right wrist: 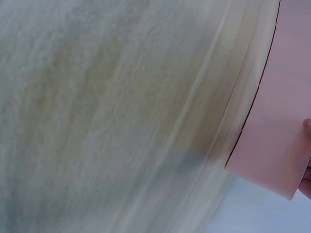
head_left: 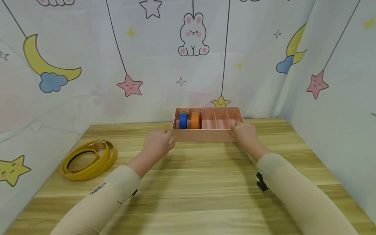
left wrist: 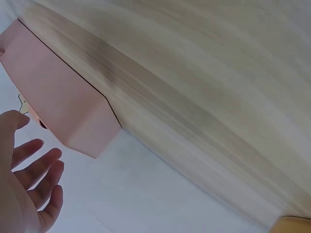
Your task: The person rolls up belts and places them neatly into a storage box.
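A pink divided storage box (head_left: 202, 135) sits at the back of the table. Its leftmost compartment holds a blue rolled belt (head_left: 183, 121), and the one beside it an orange rolled belt (head_left: 195, 121); the compartments to their right hold nothing visible. My right hand (head_left: 244, 133) grips the box's front rim at the right end, thumb (right wrist: 307, 124) on the outer wall and fingers over the edge. Close to the left front corner is my left hand (head_left: 157, 141); in the left wrist view its loosely bent fingers (left wrist: 46, 167) are apart from the box.
On the table's left side lies a coiled yellow belt (head_left: 88, 161) with a gold buckle. The wooden table (head_left: 199, 189) meets a patterned curtain (head_left: 158, 98) right behind the box, and more curtain hangs along both sides.
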{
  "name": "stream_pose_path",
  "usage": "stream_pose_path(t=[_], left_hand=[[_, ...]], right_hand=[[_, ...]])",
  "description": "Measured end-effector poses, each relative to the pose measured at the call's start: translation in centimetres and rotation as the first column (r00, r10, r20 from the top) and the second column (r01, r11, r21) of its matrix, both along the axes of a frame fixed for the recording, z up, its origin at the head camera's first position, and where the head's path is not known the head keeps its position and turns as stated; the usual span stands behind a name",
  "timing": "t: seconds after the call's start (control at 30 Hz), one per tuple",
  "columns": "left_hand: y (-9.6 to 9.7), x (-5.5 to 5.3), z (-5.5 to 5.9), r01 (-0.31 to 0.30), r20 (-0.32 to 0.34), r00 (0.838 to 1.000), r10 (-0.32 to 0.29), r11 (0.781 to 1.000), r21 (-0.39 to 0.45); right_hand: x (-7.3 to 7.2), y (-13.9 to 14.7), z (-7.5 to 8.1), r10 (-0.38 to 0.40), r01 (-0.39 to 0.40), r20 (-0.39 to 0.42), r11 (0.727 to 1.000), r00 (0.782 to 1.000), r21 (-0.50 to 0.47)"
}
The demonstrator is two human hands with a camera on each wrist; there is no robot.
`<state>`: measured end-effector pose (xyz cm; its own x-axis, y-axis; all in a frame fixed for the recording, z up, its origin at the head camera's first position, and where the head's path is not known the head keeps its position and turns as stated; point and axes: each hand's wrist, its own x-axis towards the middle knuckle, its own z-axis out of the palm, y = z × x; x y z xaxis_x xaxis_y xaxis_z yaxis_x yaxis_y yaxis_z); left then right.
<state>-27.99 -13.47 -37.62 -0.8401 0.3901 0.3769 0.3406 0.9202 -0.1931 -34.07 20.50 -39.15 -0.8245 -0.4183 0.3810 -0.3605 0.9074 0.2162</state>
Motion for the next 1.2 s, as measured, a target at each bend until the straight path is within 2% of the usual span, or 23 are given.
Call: stream_pose_path(t=[0.13,0.3,0.57,0.67,0.73,0.83,0.93,1.03,1.2], left_hand=[[-1.8,1.2,-0.2,-0.010,0.027,1.000,0.010,1.000,-0.008],[-4.3,2.6,-1.0,-0.023,0.057,0.998,0.025,0.999,-0.031],[-8.6,4.4,-1.8,-0.043,0.066,0.997,0.045,0.999,-0.029],[-10.2,4.9,-1.6,-0.077,0.078,0.994,0.081,0.996,-0.052],[-11.2,5.3,-1.4,-0.131,0.094,0.986,0.136,0.990,-0.059],[-12.5,5.9,-1.1,-0.242,0.148,0.958,0.246,0.969,-0.044],[-13.8,6.3,-0.8,-0.347,0.216,0.913,0.345,0.937,-0.032],[-15.0,6.5,-0.9,-0.426,0.298,0.859,0.416,0.904,-0.032],[-16.6,6.1,-1.4,-0.535,0.448,0.746,0.492,0.844,-0.035]], right_hand=[[0.1,0.0,0.1,-0.005,0.004,0.014,1.000,1.000,0.011],[0.2,0.0,0.1,-0.005,0.005,0.007,1.000,1.000,0.004],[0.2,0.1,-0.1,0.007,-0.007,-0.013,0.999,1.000,-0.036],[0.4,0.1,0.0,0.001,-0.001,-0.006,0.999,1.000,-0.039],[0.4,0.1,0.0,0.003,-0.003,-0.005,0.999,1.000,-0.039],[0.5,0.1,0.1,0.009,-0.010,-0.019,0.999,1.000,-0.037],[0.4,0.0,0.0,0.013,-0.014,-0.024,0.999,1.000,-0.030],[0.3,0.1,-0.1,0.008,-0.009,-0.014,1.000,1.000,-0.022],[0.3,0.1,-0.2,-0.007,0.007,-0.006,1.000,1.000,-0.009]])
